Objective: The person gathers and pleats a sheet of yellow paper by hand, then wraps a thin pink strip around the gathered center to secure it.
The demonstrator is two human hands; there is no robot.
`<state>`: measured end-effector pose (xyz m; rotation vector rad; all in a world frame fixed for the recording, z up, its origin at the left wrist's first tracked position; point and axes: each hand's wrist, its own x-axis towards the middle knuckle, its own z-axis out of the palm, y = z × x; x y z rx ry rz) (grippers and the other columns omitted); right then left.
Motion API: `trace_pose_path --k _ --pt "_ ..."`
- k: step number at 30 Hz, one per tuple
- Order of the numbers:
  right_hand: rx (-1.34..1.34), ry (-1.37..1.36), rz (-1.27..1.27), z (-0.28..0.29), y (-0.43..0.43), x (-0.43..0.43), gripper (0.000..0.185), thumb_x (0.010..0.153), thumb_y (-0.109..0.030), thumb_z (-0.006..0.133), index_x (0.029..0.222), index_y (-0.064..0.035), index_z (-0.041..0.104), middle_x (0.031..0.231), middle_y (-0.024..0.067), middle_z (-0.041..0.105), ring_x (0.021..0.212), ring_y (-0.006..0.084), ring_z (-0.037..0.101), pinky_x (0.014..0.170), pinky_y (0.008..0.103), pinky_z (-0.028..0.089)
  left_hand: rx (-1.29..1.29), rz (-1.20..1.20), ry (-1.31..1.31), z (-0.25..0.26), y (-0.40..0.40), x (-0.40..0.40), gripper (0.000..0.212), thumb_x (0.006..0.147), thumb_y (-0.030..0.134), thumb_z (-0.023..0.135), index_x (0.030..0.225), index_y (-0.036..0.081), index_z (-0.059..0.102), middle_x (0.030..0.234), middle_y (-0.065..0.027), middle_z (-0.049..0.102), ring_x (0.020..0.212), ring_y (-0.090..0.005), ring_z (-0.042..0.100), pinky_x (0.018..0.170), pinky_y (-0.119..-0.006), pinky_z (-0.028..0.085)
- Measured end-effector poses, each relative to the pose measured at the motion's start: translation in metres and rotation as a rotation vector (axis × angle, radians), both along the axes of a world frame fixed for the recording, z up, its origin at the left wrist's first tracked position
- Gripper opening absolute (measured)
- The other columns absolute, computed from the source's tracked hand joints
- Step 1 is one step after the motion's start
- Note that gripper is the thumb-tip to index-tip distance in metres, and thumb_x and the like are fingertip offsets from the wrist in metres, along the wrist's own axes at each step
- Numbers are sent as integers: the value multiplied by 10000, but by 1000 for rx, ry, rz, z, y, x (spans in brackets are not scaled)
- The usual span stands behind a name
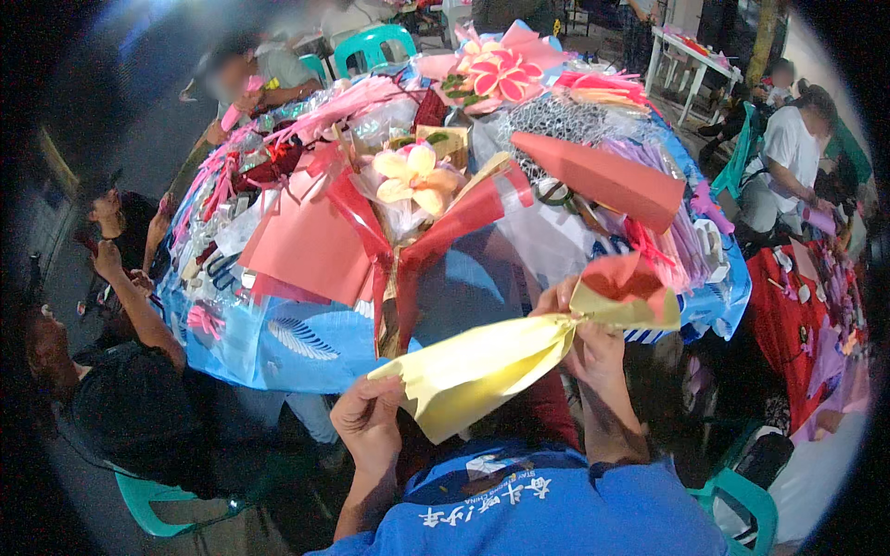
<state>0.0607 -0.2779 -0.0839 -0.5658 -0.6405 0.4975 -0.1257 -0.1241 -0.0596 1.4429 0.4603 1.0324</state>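
A sheet of pale yellow wrapping paper [487, 368], gathered at a pinched waist and flared at both ends, is held over the near edge of the table. My left hand [368, 417] pinches the corner of its wide lower end. Around the gathered waist, my right hand [591, 333] grips the paper; red paper [622, 278] shows inside the short flared end. Beyond the hands lies a bouquet in red wrapping [410, 264] with a peach flower [416, 177] in it.
The blue table cover [299, 361] carries coral paper sheets [306, 243], a coral paper roll [605, 177], pink pipe cleaners [354, 108], lilac pipe cleaners [688, 236], white netting [570, 125] and a pink flower bouquet [500, 73]. People sit at the left and right. A green plastic chair [758, 507] stands at lower right.
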Motion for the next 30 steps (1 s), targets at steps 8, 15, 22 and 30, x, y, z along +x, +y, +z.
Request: trace_pose_path --k 8,15,22,30 --pt "96 20 102 24 48 11 178 800 -150 517 928 -26 505 957 73 439 947 239 460 795 353 425 -62 131 -69 11 16 10 52 722 -53 550 762 -28 573 772 -82 587 678 -116 530 655 -218 422" --pt "149 39 149 12 62 19 192 809 -165 512 942 -26 495 942 67 463 949 243 473 815 381 402 -40 116 -51 4 31 10 92 743 -49 535 825 -35 575 806 -93 587 713 -125 542 671 -227 434" --pt "136 104 63 1 57 37 182 797 -175 535 900 -30 495 931 75 463 936 240 486 817 385 402 -116 12 -70 8 31 18 191 780 0 525 970 6 531 873 -89 580 778 -116 530 693 -220 406" --pt "190 120 26 -10 43 53 166 796 -153 532 919 -48 492 1033 115 477 997 247 461 866 410 377 137 -165 -111 -7 24 11 294 753 -22 533 1041 12 480 1040 -114 519 882 -143 500 755 -248 386"
